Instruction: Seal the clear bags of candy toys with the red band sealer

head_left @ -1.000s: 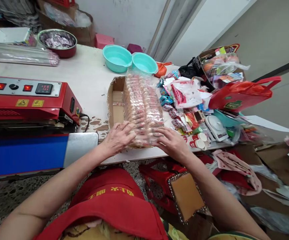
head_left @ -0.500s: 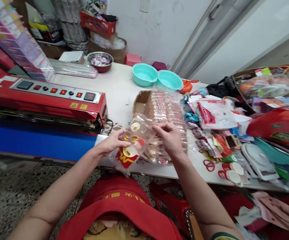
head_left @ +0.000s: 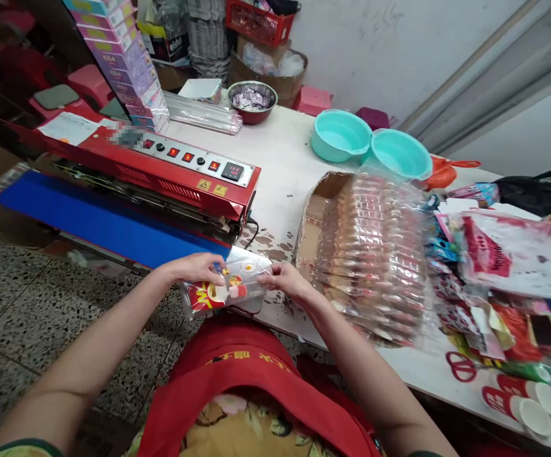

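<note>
A clear plastic bag (head_left: pixel 237 290) with a red piece, a small fried egg and other small coloured items hangs between my hands near the table's front edge. My left hand (head_left: pixel 204 268) pinches its upper left edge, fingers closed. At the bag's right edge my right hand (head_left: pixel 282 279) grips the plastic between thumb and fingers. Just beyond the bag, to the left, lies the end of a blue conveyor belt (head_left: pixel 113 212), below a red machine (head_left: pixel 175 178) with lit switches. Right of my hands, a cardboard box (head_left: pixel 310 238) holds rows of filled clear packets (head_left: pixel 375 254).
Two turquoise basins (head_left: pixel 341 135) and a metal bowl (head_left: pixel 252 101) stand at the back of the white table (head_left: pixel 275 184). Red scissors (head_left: pixel 461 367), paper cups (head_left: pixel 532 412) and piled packaging lie at the right. A stack of boxes (head_left: pixel 127 70) rises behind the machine.
The view has swung left, so the table appears shifted right. Both hands have brought the bag leftward, from beside the packet box to the end of the blue belt, still held.
</note>
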Available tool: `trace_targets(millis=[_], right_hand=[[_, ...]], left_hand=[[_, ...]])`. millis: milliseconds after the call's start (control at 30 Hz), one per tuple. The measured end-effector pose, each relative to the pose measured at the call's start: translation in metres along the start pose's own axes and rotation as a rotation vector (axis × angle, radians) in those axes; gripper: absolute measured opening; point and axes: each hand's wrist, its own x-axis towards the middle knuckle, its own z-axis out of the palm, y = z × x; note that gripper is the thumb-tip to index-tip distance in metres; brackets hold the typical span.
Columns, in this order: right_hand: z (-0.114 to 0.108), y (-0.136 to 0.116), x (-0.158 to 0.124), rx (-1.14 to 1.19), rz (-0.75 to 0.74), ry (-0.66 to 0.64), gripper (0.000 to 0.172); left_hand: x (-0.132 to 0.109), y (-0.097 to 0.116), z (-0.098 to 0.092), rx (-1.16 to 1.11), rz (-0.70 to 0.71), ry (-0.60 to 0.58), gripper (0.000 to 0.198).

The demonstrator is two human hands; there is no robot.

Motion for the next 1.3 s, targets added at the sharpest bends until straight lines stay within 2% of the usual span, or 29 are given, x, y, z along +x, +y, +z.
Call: trace_targets(millis=[67,133,167,267,367,467,567,667,733,800,867,900,933,967,1033,1067,1133,1300], right_hand=[[0.007,0.010,0.011,0.016,0.010,0.103,0.049],[0.010,0.017,0.019,0.029,0.018,0.143,0.052],[0.011,0.019,0.022,0.035,0.018,0.151,0.052],[0.010,0.022,0.027,-0.027,-0.019,0.183,0.055],[0.006,0.022,0.030,-0.141,-0.069,0.223,0.060],[0.000,0.022,0.030,-0.156,-0.069,0.269,0.060],[-0.007,0.024,0.027,-0.171,-0.047,0.307,0.057],[-0.013,0.028,0.024,-0.208,-0.017,0.319,0.057],[-0.016,0.029,0.023,-0.241,0.009,0.316,0.055],[-0.017,0.029,0.020,-0.301,0.015,0.323,0.051],[-0.013,0.027,0.016,-0.395,-0.066,0.422,0.045],[-0.010,0.026,0.013,-0.457,-0.152,0.489,0.045],[-0.005,0.024,0.011,-0.529,-0.260,0.545,0.047],[0.001,0.022,0.009,-0.613,-0.366,0.568,0.048],[0.012,0.018,0.006,-0.802,-0.510,0.505,0.042],[0.016,0.016,0.005,-0.889,-0.543,0.451,0.035],[0.019,0.014,0.004,-1.021,-0.564,0.374,0.024],[0.002,0.012,-0.006,-1.180,-0.586,0.326,0.022]], left_hand=[[-0.005,-0.016,-0.011,0.003,-0.041,0.003,0.045],[-0.013,-0.036,-0.019,-0.112,-0.028,0.026,0.048],[-0.017,-0.046,-0.021,-0.200,-0.007,0.079,0.050],[-0.021,-0.069,-0.017,-0.480,0.061,0.360,0.062],[-0.014,-0.076,-0.006,-0.682,0.124,0.636,0.070],[-0.006,-0.077,0.001,-0.796,0.174,0.811,0.065],[-0.006,-0.084,-0.006,-0.811,0.177,0.946,0.058],[-0.015,-0.099,-0.020,-0.749,0.141,1.075,0.052],[-0.024,-0.107,-0.027,-0.612,0.090,1.153,0.047],[-0.032,-0.105,-0.027,-0.295,0.061,1.280,0.047],[-0.036,-0.094,-0.018,0.156,0.116,1.377,0.055],[-0.035,-0.085,-0.010,0.378,0.175,1.349,0.062],[-0.032,-0.075,0.000,0.571,0.246,1.255,0.069],[-0.027,-0.066,0.010,0.722,0.314,1.114,0.075],[-0.014,-0.050,0.029,0.912,0.397,0.814,0.080],[-0.007,-0.045,0.036,0.963,0.404,0.719,0.080],[0.004,-0.040,0.044,1.004,0.379,0.643,0.074],[0.009,-0.045,0.038,0.990,0.373,0.627,0.067]])
